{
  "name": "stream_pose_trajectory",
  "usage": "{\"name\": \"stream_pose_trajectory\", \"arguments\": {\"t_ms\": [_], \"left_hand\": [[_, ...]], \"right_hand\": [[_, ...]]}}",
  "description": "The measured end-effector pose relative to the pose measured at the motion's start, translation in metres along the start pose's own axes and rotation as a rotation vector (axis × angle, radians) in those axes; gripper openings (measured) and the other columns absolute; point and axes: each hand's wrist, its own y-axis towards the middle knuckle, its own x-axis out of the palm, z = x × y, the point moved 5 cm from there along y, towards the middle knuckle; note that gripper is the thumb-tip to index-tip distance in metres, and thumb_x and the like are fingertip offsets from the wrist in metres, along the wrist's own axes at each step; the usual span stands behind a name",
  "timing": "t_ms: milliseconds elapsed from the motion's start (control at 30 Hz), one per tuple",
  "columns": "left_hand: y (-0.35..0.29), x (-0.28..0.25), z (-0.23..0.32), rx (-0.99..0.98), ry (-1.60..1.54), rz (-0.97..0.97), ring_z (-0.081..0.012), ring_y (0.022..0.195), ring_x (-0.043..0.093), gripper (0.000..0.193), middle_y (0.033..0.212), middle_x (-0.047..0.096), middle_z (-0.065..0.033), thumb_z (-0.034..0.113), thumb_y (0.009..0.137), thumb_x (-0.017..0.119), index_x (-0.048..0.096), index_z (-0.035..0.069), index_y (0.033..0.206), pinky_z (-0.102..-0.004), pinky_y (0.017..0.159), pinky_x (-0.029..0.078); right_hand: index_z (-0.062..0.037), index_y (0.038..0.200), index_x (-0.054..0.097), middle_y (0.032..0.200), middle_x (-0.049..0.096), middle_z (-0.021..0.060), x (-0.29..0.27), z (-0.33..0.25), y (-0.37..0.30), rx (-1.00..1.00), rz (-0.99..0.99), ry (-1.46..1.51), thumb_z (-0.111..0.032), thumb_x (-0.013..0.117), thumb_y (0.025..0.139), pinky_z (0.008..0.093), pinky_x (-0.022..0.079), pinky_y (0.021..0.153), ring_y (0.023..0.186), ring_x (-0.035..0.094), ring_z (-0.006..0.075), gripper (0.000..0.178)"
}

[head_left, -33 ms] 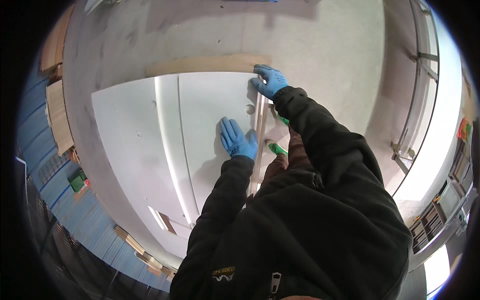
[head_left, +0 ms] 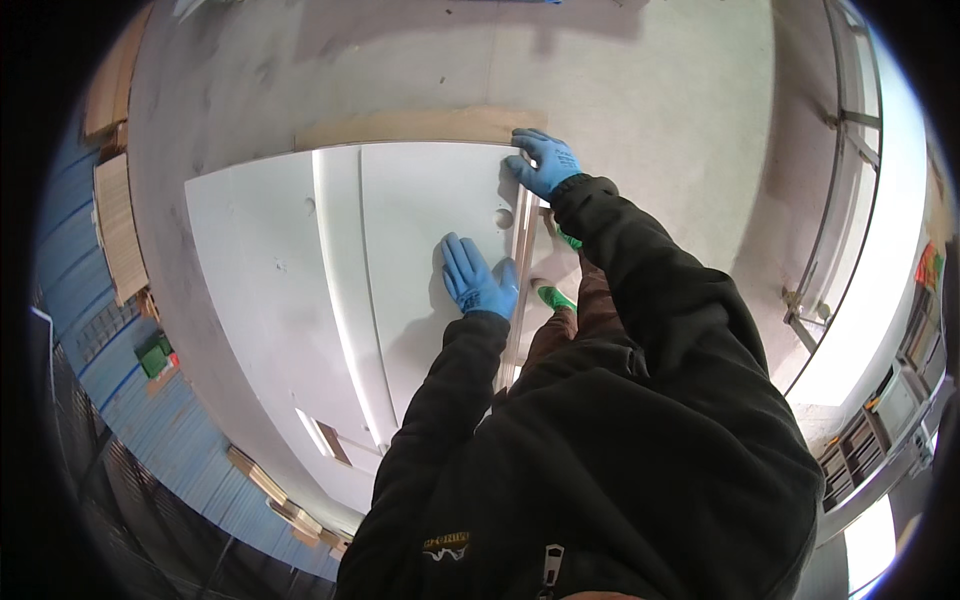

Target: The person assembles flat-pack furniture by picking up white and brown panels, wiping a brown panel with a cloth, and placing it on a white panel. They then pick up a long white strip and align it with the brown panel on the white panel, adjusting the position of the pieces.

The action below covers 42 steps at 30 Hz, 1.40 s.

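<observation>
A large white panel (head_left: 430, 230), like a door or cabinet panel with a long groove, lies in front of me and to my left. My left hand (head_left: 478, 282), in a blue glove, rests flat on its face near the right edge, fingers stretched out. At the far right corner my right hand (head_left: 545, 162), also gloved in blue, grips the panel's edge with its fingers bent over the corner. A round recess (head_left: 502, 218) shows between the two hands. Along the near right edge runs a narrow wooden-looking strip (head_left: 523, 240). The panel's underside is hidden.
Beyond the panel's far edge shows a flat brown board (head_left: 420, 125). At the right stands a metal-framed rack (head_left: 835, 190). Wooden boards (head_left: 120, 230) and a green box (head_left: 153, 358) are along the left. My green shoes (head_left: 553, 296) are close to the panel's edge.
</observation>
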Motion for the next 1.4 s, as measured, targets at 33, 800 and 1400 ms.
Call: {"name": "stream_pose_trajectory", "arguments": {"t_ms": [33, 800, 1400], "left_hand": [[0.001, -0.002, -0.003, -0.017, -0.014, 0.027, -0.0436, 0.159, 0.020, 0.094, 0.169, 0.025, -0.0268, 0.045, 0.089, 0.071, 0.033, -0.009, 0.156, -0.0565, 0.124, 0.020], [0.052, 0.010, 0.154, 0.852, -0.396, -0.147, -0.0428, 0.156, 0.027, 0.104, 0.167, 0.031, -0.0256, 0.055, 0.084, 0.075, 0.032, 0.003, 0.163, -0.0565, 0.127, 0.021], [-0.057, -0.020, 0.060, 0.526, -0.421, -0.122, -0.0399, 0.154, 0.032, 0.071, 0.157, 0.046, -0.0230, 0.045, 0.095, 0.066, 0.052, -0.003, 0.147, -0.0524, 0.127, 0.024]], "right_hand": [[-0.0063, 0.128, 0.070, 0.147, 0.060, 0.0149, 0.002, 0.001, 0.001, -0.002, -0.003, -0.005, -0.043, 0.067, 0.093, 0.0439, 0.043, 0.114, 0.135, 0.056, 0.0367, 0.051], [0.0008, 0.130, 0.069, 0.120, 0.075, 0.0223, -0.064, 0.190, -0.135, 0.621, 0.294, 0.068, -0.053, 0.058, 0.103, 0.0388, 0.053, 0.102, 0.119, 0.071, 0.0304, 0.062], [0.0032, 0.130, 0.070, 0.114, 0.076, 0.0085, -0.028, 0.133, -0.149, 0.420, 0.126, 0.274, -0.034, 0.068, 0.104, 0.0311, 0.056, 0.091, 0.101, 0.068, 0.0148, 0.045]]}}
